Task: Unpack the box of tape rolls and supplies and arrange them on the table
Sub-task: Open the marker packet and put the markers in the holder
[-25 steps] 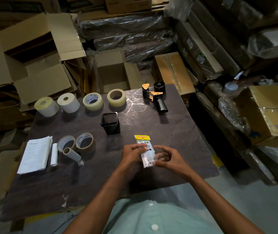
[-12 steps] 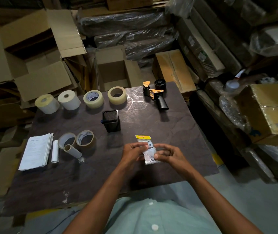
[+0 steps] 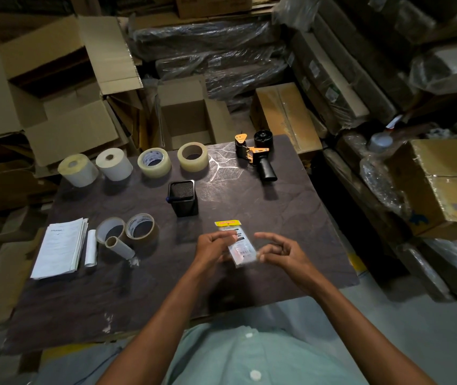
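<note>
You've got a glossy clear plastic packet (image 3: pixel 238 243) with a yellow paper header, shiny clear tape rolls (image 3: pixel 154 162), a black mesh metal cup (image 3: pixel 183 198), all on a dark matt surface (image 3: pixel 291 218) with stone-like veins.

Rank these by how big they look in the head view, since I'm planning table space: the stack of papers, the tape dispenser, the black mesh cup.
1. Stack of papers, clearly largest.
2. Tape dispenser.
3. Black mesh cup.
The last two look close, and the dispenser lies farther from the camera, so their order is unsure.
</note>
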Available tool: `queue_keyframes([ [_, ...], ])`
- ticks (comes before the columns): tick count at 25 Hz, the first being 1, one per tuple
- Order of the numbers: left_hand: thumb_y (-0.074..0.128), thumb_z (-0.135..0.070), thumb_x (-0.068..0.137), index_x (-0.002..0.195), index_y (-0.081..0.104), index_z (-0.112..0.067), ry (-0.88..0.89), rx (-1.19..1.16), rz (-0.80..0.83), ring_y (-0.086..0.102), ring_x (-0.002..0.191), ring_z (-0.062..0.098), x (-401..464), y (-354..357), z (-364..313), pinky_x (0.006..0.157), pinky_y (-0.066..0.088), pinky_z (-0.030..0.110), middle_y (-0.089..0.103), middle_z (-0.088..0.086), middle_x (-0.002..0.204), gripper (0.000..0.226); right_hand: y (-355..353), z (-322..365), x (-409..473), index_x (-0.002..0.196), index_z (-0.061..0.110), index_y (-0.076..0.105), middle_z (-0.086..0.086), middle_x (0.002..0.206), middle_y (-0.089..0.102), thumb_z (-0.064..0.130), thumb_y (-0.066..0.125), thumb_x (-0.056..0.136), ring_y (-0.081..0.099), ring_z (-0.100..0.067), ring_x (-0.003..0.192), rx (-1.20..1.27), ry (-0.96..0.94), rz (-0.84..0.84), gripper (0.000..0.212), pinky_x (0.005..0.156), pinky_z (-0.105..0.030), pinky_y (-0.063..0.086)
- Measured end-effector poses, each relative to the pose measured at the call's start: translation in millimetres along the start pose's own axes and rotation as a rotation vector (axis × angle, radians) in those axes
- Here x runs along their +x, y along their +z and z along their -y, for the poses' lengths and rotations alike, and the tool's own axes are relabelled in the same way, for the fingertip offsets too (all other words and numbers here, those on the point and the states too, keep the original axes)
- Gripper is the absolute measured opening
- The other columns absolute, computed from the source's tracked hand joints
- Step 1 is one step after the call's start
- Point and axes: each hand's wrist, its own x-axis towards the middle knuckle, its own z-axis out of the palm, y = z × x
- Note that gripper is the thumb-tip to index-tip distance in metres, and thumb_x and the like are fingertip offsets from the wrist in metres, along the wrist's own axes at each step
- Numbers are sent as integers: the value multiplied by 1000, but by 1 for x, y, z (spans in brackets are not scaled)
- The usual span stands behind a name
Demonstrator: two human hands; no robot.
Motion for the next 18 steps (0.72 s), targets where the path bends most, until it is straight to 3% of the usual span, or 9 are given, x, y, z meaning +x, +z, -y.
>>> queue_keyframes([
  [4,68,-1,86,103,74,-3,11,-13,-48,73,78,24,2,1,-6,55,56,25,75,18,98,19,3,5,1,113,15,71,-10,77,71,20,43,88,53,-11,72,-162,-24,-26,37,64,-17,40],
  [7,65,-1,88,103,73,-6,27,-27,-66,72,78,26,5,3,-7,52,53,24,74,16,96,18,9,8,1,97,11,76,-11,72,72,38,48,100,55,-6,65,-233,-33,-79,39,63,-14,39],
  [9,63,0,89,106,73,-6,38,-31,-69,71,78,24,7,4,-7,55,56,26,74,13,94,21,11,9,-2,87,12,77,-8,72,73,43,49,99,60,-9,65,-311,-55,-111,43,67,-20,43],
  [11,60,1,90,108,72,-4,53,-57,-76,71,79,23,9,3,-5,60,59,27,73,12,94,23,13,11,-6,80,16,76,-1,72,74,44,52,98,64,-19,66,-444,-80,-122,42,68,-31,46],
  [12,58,2,90,108,72,-3,53,-72,-77,71,78,23,9,3,-5,62,60,28,73,12,94,23,14,12,-8,78,16,76,3,69,73,42,54,98,61,-17,61,-491,-87,-120,39,64,-30,45],
  [14,56,5,89,104,73,-3,37,-104,-73,70,76,20,10,4,-5,65,60,29,73,10,94,24,15,13,-11,79,16,76,10,60,66,35,62,95,50,0,52,-588,-103,-120,28,53,-18,37],
  [16,52,6,87,99,75,-6,-3,-148,-69,69,79,21,11,5,-6,74,57,33,73,10,97,29,17,15,-13,84,20,77,13,59,63,26,70,88,52,3,54,-729,-135,-133,10,54,-11,35],
  [18,47,6,83,102,75,-6,-51,-200,-39,68,88,26,13,5,-5,85,53,38,72,12,104,36,20,17,-14,89,23,78,20,61,62,22,73,83,56,10,63,-810,-150,-150,7,57,-6,36],
])
